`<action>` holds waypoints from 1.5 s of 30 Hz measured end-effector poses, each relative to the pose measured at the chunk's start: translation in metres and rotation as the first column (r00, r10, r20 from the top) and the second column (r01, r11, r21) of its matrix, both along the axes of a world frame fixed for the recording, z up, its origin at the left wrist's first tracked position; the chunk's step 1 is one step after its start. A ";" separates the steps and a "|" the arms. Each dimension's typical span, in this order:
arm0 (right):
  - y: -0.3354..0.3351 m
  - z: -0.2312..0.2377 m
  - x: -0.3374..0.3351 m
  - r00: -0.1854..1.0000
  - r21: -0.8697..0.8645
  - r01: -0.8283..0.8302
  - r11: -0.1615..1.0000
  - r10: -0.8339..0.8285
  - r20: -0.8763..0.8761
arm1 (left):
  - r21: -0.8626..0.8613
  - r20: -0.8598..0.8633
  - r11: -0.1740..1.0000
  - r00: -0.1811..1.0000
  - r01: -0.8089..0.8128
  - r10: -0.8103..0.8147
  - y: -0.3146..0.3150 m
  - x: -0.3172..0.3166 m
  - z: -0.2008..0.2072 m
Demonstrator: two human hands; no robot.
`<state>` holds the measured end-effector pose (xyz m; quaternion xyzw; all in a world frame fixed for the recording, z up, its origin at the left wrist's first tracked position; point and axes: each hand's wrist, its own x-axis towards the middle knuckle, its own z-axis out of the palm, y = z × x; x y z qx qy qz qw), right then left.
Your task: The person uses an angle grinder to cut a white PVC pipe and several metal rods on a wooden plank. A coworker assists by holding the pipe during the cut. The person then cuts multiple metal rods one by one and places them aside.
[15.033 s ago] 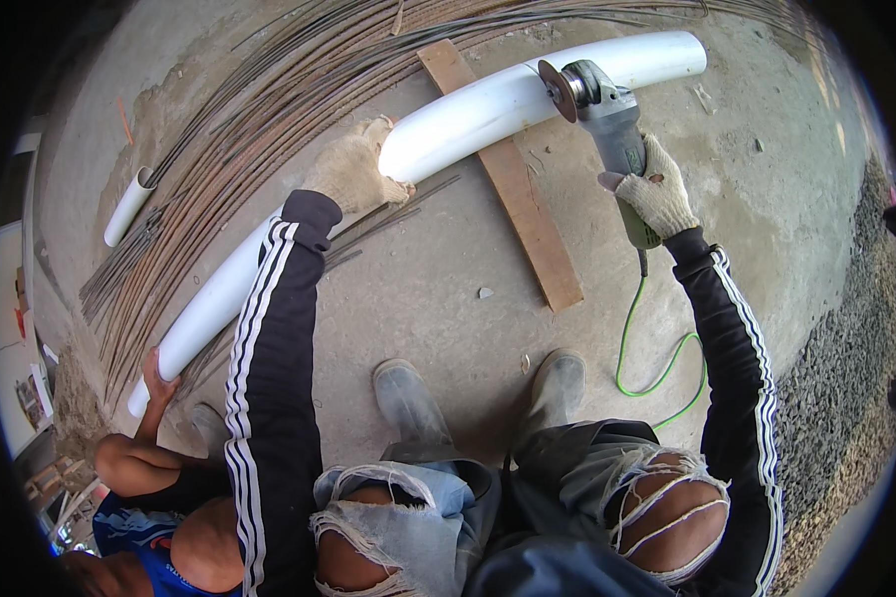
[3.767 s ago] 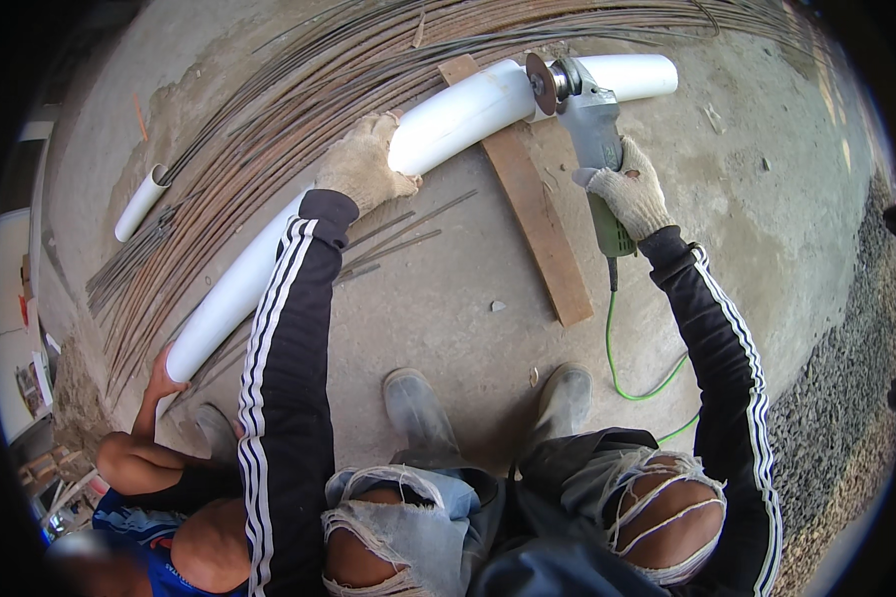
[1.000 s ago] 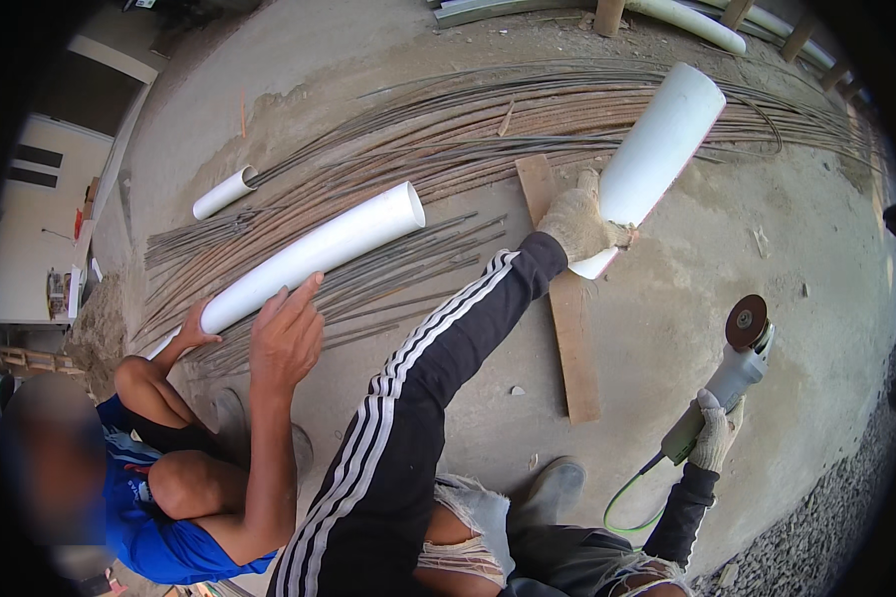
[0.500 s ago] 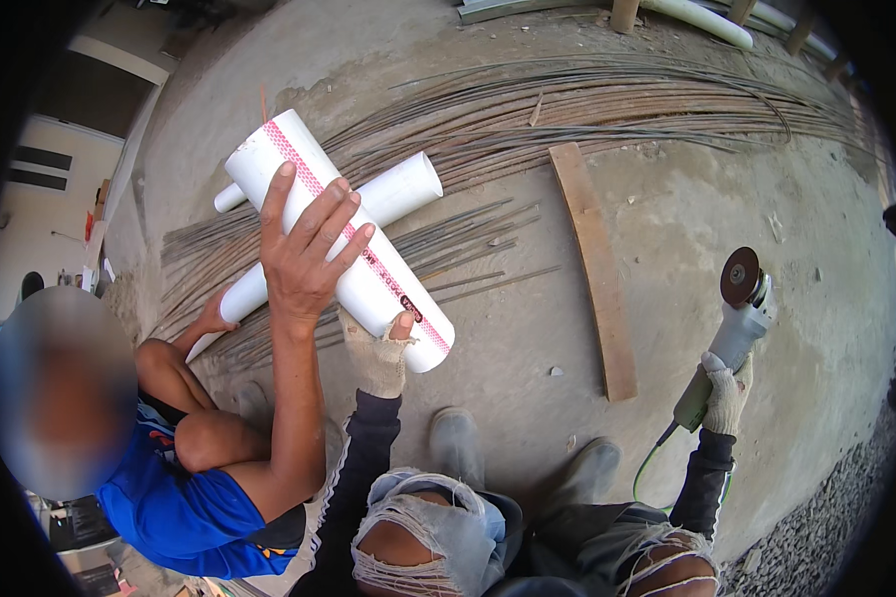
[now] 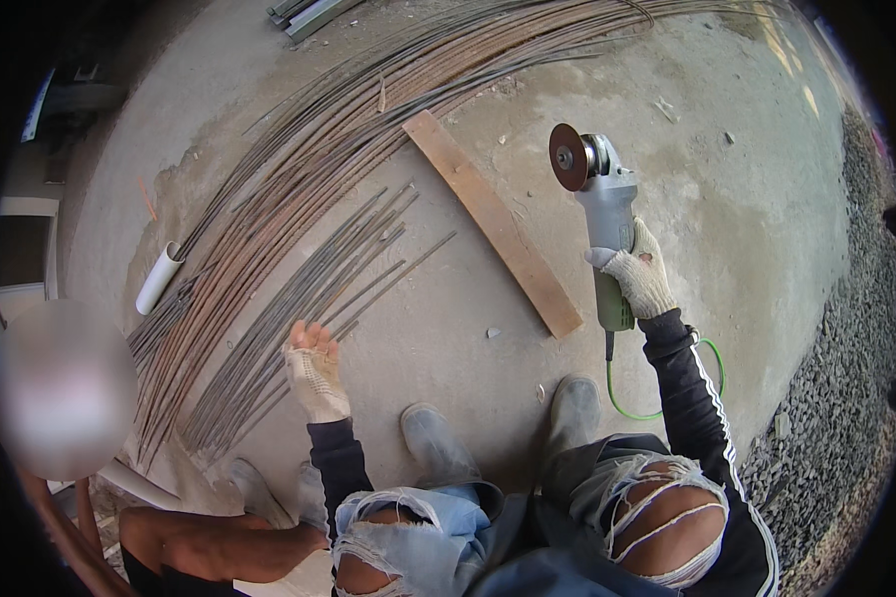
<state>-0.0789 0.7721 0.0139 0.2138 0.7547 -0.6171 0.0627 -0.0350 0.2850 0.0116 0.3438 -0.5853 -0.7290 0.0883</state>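
Since the white plastic pipe piece has left the cream knit-gloved left hand (image 5: 317,373), that hand is hovering unloaded, fingers loosely curled, by the thin grey steel rods (image 5: 299,298). Only the grey-and-green angle grinder (image 5: 612,214) is remaining held: the gloved right hand (image 5: 644,279) is wrapping its fingers around the body, disc pointing away, above the concrete floor (image 5: 707,209) short of its gravel-lined right edge.
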 end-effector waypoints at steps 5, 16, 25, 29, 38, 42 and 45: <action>-0.015 0.001 -0.022 0.997 -0.011 -0.045 0.999 0.044 -0.067 | 0.160 0.074 0.607 0.604 0.778 -0.793 0.169 0.009 -0.015; -0.053 -0.001 -0.044 0.993 -0.054 -0.015 0.998 0.009 -0.115 | 0.239 0.033 0.531 0.540 0.813 -0.841 0.273 0.001 0.008; -0.058 -0.006 -0.037 0.998 -0.132 0.032 0.991 -0.039 -0.050 | 0.111 0.097 0.638 0.631 0.762 -0.770 0.282 0.007 0.020; -0.058 -0.005 -0.034 0.998 -0.148 0.047 0.988 -0.054 -0.044 | 0.079 0.108 0.625 0.616 0.777 -0.780 0.283 0.009 0.016; -0.055 -0.009 -0.028 0.999 -0.240 0.023 0.971 -0.034 -0.041 | 0.104 0.169 0.408 0.388 0.907 -0.906 0.252 -0.019 -0.013; -0.057 -0.009 -0.028 0.999 -0.469 0.049 0.882 -0.054 0.004 | 0.407 -0.045 0.385 0.439 0.828 -0.897 0.248 -0.035 -0.027; -0.053 -0.003 -0.028 0.999 -0.575 0.042 0.817 -0.015 0.052 | 0.304 -0.150 0.345 0.402 0.888 -0.903 0.261 -0.037 -0.022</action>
